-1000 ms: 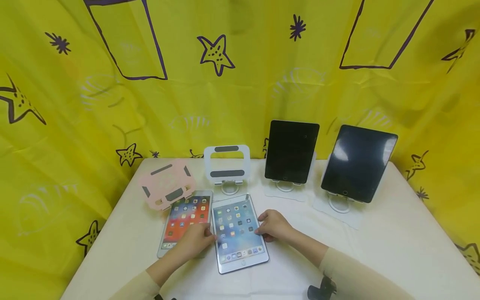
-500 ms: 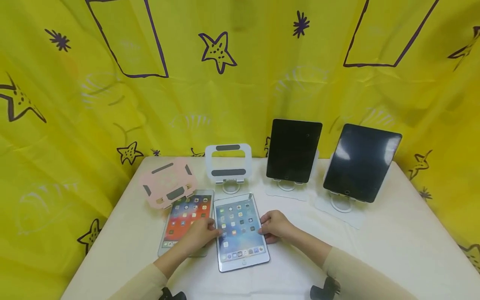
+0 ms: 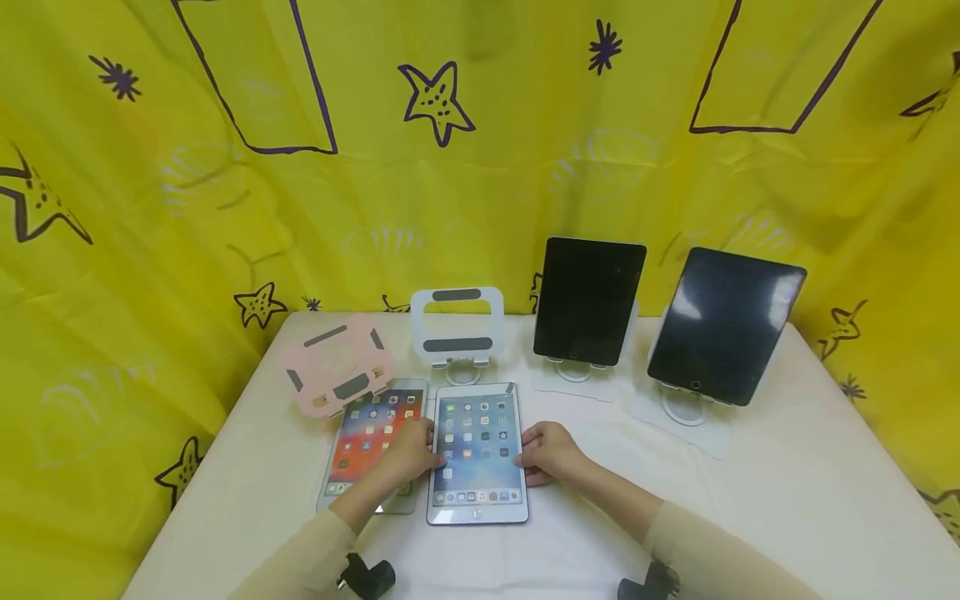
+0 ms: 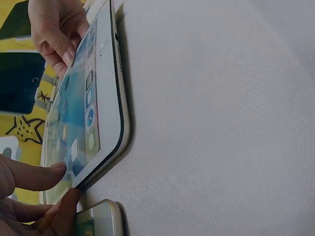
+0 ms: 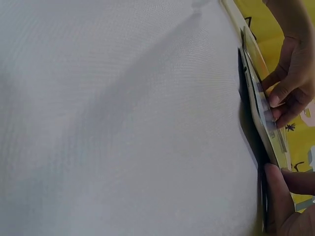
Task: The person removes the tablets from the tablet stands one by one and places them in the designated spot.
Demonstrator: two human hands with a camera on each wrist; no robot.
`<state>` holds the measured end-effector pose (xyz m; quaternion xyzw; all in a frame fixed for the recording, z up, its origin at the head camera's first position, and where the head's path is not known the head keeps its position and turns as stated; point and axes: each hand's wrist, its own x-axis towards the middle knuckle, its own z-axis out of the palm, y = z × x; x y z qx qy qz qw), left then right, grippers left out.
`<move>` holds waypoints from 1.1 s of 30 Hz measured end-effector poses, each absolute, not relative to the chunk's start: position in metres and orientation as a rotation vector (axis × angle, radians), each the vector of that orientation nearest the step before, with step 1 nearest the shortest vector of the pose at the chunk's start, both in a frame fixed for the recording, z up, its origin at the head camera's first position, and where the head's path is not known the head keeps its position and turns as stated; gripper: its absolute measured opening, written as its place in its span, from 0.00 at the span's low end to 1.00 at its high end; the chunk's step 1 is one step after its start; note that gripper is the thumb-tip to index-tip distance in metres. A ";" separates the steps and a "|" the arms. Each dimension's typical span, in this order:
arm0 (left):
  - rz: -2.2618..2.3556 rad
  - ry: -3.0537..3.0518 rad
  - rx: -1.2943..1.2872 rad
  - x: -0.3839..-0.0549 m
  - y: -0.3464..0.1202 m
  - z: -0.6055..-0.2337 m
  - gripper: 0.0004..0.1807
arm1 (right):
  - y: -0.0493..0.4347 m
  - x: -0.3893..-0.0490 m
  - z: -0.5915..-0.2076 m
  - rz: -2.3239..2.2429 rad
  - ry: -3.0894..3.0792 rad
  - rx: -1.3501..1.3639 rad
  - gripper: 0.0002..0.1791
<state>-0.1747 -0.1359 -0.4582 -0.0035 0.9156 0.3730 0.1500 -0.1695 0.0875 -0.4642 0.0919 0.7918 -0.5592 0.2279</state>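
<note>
A: Where is the work set?

B: On a white-covered table (image 3: 810,467). The white-framed tablet (image 3: 477,450) with the blue home screen is held near the middle, just in front of the white tablet stand (image 3: 457,344). Close on its left, a red-screened tablet (image 3: 367,437) is partly hidden by the left forearm.

A: How is this step best done?

B: A two-handed hold by the long edges seems to be the step. An even grip and a level tablet are called for, with the thumbs laid near the border so that the screen is not pressed. The neighbouring tablet could be knocked if the left side is swung.

A: And the hands?

B: The left edge is pinched by the left hand (image 3: 411,450), its thumb over the front. The right edge is pinched likewise by the right hand (image 3: 553,452). Neither is spread wide. Whether the tablet is fully lifted cannot be told.
</note>
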 end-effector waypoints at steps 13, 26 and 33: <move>1.172 2.626 -0.090 -0.182 -0.146 -0.457 0.30 | 0.073 -0.177 -0.468 -1.597 2.173 0.208 0.19; 1.156 2.750 0.038 -0.176 -0.136 -0.450 0.28 | 0.082 -0.180 -0.459 -1.317 2.481 -0.028 0.18; 1.260 2.788 -0.012 -0.179 -0.123 -0.444 0.32 | 0.097 -0.183 -0.447 -1.346 2.591 0.034 0.20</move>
